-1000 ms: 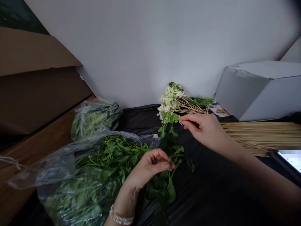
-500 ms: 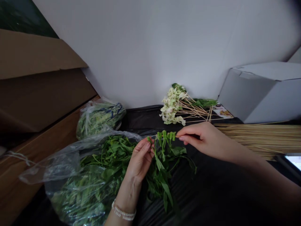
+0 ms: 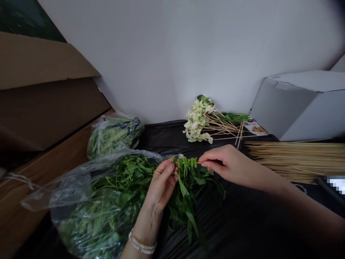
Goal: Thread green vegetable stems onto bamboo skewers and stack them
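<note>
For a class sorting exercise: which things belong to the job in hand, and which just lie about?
Apparently in use:
thin brown wooden skewer with green stems, in the right hand
slim green leafy stem, in the left hand
clear plastic bag with green leaves
pale-leafed wooden skewers
long pale wooden sticks

Seemingly lying about:
large brown cardboard box
white cardboard box

Black sheet (image 3: 237,223) bearing leaves (image 3: 134,171) and sticks (image 3: 291,156).
Left of the fingers (image 3: 167,172), the leaves fill an open clear bag (image 3: 72,194); beyond the fingers, pale-topped skewers (image 3: 198,118) lie heaped; to their right, the sticks lie side by side.
</note>
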A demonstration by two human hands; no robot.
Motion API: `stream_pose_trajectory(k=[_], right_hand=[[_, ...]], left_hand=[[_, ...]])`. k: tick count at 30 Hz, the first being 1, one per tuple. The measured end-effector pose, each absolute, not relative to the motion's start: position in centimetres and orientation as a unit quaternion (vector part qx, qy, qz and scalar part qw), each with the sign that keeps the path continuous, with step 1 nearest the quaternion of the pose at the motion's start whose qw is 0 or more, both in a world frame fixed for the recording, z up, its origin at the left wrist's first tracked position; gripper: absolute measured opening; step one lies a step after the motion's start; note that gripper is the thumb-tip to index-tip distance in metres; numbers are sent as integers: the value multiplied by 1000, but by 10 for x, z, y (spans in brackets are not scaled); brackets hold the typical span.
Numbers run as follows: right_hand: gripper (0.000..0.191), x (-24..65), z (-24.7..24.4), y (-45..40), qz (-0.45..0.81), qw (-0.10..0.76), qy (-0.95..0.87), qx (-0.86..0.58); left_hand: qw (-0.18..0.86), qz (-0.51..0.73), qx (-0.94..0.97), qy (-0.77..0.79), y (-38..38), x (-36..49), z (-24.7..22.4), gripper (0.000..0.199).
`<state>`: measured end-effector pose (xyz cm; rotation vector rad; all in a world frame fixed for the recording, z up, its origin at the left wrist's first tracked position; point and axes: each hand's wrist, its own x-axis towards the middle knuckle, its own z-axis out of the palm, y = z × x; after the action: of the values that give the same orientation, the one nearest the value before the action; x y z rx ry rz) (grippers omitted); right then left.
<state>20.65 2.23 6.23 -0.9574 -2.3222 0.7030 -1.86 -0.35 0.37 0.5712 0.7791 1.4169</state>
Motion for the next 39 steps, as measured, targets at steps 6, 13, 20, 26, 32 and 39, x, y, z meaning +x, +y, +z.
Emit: stream_pose_trajectory(k=[6, 13, 20, 26, 32, 39], right_hand=[[19, 205, 60, 23, 258, 271, -856, -357], [20, 203, 59, 22, 264, 268, -855, -358], [21, 201, 58, 21, 265, 263, -858, -352], [22, 197, 53, 21, 267, 270, -857, -349], [20, 193, 48, 26, 287, 283, -845, -351], [21, 192, 48, 24, 301, 289, -840, -347]], left_hand=[[657, 633, 234, 336, -3, -18, 8, 25], [647, 640, 235, 342, -3, -18, 5, 23], [618, 644, 253, 373, -2, -16, 3, 26], [589, 642, 297, 390, -3, -14, 2, 24], [578, 647, 317, 383, -4, -14, 0, 28], [506, 559, 473, 455, -12, -6, 4, 34]])
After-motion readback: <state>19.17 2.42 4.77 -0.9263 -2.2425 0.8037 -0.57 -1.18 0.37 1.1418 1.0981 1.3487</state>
